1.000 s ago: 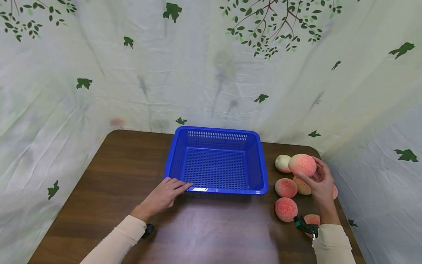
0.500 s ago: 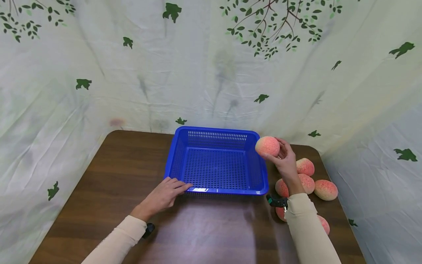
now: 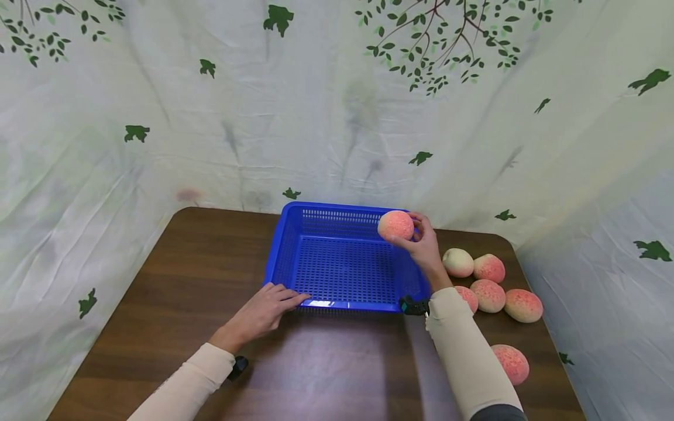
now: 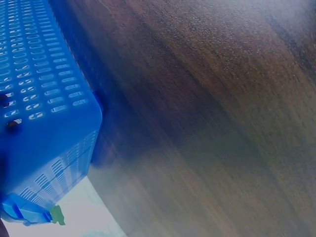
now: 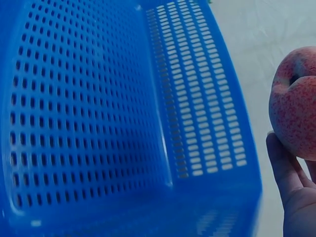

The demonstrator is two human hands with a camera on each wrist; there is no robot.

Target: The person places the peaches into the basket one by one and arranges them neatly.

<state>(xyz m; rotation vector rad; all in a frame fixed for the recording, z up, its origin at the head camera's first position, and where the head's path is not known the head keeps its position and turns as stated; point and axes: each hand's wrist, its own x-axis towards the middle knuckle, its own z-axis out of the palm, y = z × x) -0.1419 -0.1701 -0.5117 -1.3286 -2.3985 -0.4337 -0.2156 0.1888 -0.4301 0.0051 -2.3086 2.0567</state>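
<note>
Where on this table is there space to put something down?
On the brown table, bare room lies between the blue slotted basket and the table's left edge, and in front of the basket, between the left sleeve and right sleeve. The basket looks bare inside too. Right of the basket it's crowded with peaches.

- In the right wrist view, the held peach (image 5: pixel 296 108) and the right hand (image 5: pixel 298 210) are cut off by the right edge.
- In the head view, part of the blue basket (image 3: pixel 358 304) is hidden behind that hand and peach.
- One peach (image 3: pixel 468 297) is partly covered by the right sleeve (image 3: pixel 463 345), as is the nearest peach (image 3: pixel 513 363).
- Both sleeves and the wooden table (image 3: pixel 326 374) are cropped below.
- In the left wrist view, dark shapes (image 4: pixel 13 125) behind the basket's holes cannot be identified.
</note>
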